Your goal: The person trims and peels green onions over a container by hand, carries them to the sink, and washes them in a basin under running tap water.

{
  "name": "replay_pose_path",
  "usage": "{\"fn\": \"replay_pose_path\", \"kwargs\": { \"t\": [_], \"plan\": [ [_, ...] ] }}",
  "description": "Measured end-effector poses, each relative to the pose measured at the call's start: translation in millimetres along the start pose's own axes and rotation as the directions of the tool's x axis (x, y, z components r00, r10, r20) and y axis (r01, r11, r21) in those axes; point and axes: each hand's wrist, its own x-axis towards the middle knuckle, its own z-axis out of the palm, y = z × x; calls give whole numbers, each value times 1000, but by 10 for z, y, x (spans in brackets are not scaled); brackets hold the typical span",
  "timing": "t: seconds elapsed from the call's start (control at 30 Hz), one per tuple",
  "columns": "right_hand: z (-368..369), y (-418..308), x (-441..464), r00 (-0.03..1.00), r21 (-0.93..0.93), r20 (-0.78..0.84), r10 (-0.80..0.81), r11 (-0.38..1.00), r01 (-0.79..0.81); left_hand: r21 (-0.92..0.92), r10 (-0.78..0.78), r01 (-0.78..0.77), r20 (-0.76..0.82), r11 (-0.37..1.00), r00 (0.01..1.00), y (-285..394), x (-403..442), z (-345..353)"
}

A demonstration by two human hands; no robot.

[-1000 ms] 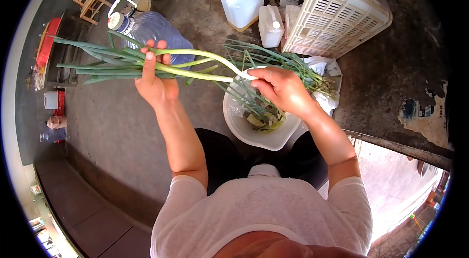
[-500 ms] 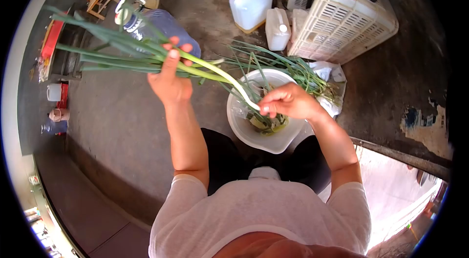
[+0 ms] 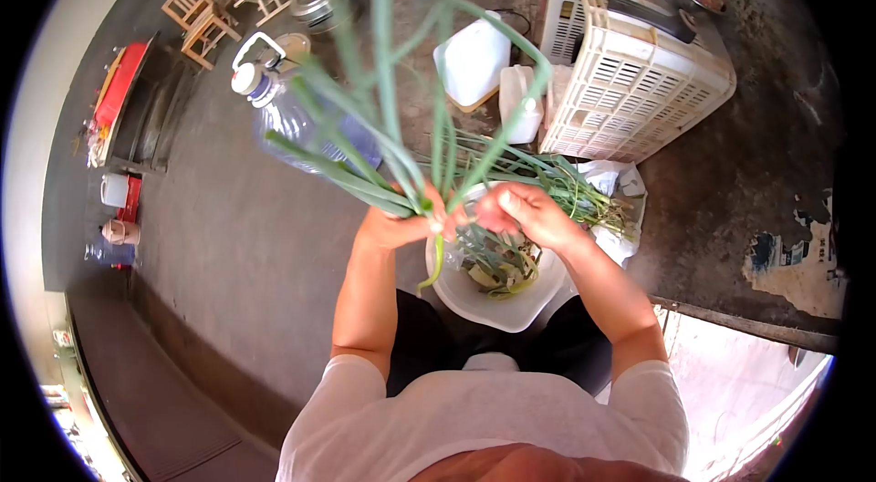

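Observation:
My left hand (image 3: 406, 222) is closed around a bunch of green onions (image 3: 388, 131). Their long leaves fan upward and away from me, and one yellow-green strand hangs below the fist. Close beside it, my right hand (image 3: 529, 216) is curled with the thumb on top, its fingertips blurred; what they pinch, if anything, I cannot make out. Beneath both hands a white plastic basin (image 3: 516, 313) holds peeled scraps (image 3: 497, 272) and green bits. More green onions (image 3: 570, 186) lie behind the basin, their root ends on a white plastic bag (image 3: 625, 186).
A large clear water bottle (image 3: 310, 126) stands beyond my left hand. Two white jugs, one a bigger jug (image 3: 474, 58), stand near an upright plastic crate (image 3: 639, 72). Farther back are a wooden chair (image 3: 196, 17) and a metal pot (image 3: 324, 3).
My left hand has come down and inward, swinging the onion leaves from pointing left to pointing up. My right hand has moved off the white stem end and now sits beside the left.

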Motion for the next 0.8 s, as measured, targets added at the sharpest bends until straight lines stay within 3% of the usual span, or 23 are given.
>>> {"fn": "replay_pose_path", "kwargs": {
  "t": [0.03,0.07,0.1,0.13,0.27,0.33,0.37,0.4,0.47,0.67,0.73,0.8],
  "plan": [
    [55,-101,46,1000,-3,-15,0,1000,0,52,-81,80,4,995,997,-104,-37,-6],
    [115,-202,96,995,223,52,-88,972,75,71,-156,149,106,986,982,-22,78,100],
    [121,-264,141,977,438,99,-191,889,129,118,-232,221,92,968,968,-51,100,110],
    [70,-277,194,969,480,75,-237,860,173,164,-305,290,76,943,949,-70,98,119],
    [-116,-555,339,968,560,68,-243,812,165,195,-287,278,22,941,958,-39,116,70],
    [-92,-771,392,986,557,-16,-168,817,149,202,-306,330,-141,922,942,83,121,56],
    [-88,-891,423,987,556,-25,-161,818,148,103,-214,241,-218,965,952,129,132,110],
    [-74,-988,431,990,526,-57,-132,838,142,85,-223,247,-220,965,950,191,132,140],
    [-28,-1226,394,993,466,-90,-70,879,104,-43,-288,293,-368,955,884,482,119,276],
    [205,-1871,388,956,474,-288,46,875,101,22,-371,405,-356,914,857,1371,-33,413],
    [285,-2154,375,940,636,-316,130,764,108,-38,-481,507,-383,861,788,1733,-89,511],
    [381,-2418,384,930,678,-339,140,722,138,-32,-460,489,-395,872,795,2006,-209,597]
  ]
}}
